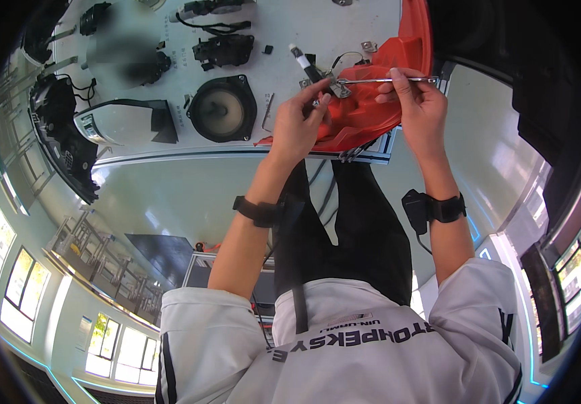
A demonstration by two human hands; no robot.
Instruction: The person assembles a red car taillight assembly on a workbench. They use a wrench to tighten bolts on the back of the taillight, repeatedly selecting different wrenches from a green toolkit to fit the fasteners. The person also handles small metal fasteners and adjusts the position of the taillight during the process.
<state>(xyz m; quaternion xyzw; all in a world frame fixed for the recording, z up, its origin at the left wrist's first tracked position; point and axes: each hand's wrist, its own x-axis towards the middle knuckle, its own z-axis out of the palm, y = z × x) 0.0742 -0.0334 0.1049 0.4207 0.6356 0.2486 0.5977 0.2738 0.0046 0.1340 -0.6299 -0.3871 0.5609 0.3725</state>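
A long, thin silver wrench (pixel 364 81) lies level over a crumpled red plastic sheet (pixel 361 131). My right hand (pixel 420 101) is closed on its right part, with the thumb across the shaft. By the wrench's left end, my left hand (pixel 298 121) is closed with thumb and index finger close together; what they pinch is too small to make out. A metal bracket (pixel 339 89) sits under that end, just beyond the left fingertips. Behind the left hand, a black and white cylindrical part (pixel 304 62) stands tilted.
On the white table (pixel 277 27), a round speaker (pixel 223 109), a hex key (pixel 267 112) and a black module (pixel 224 50) lie left of my hands. Farther left are a white mirror cover (pixel 125 122) and a curved black lamp housing (pixel 61 135). A metal rail (pixel 236 152) edges the table.
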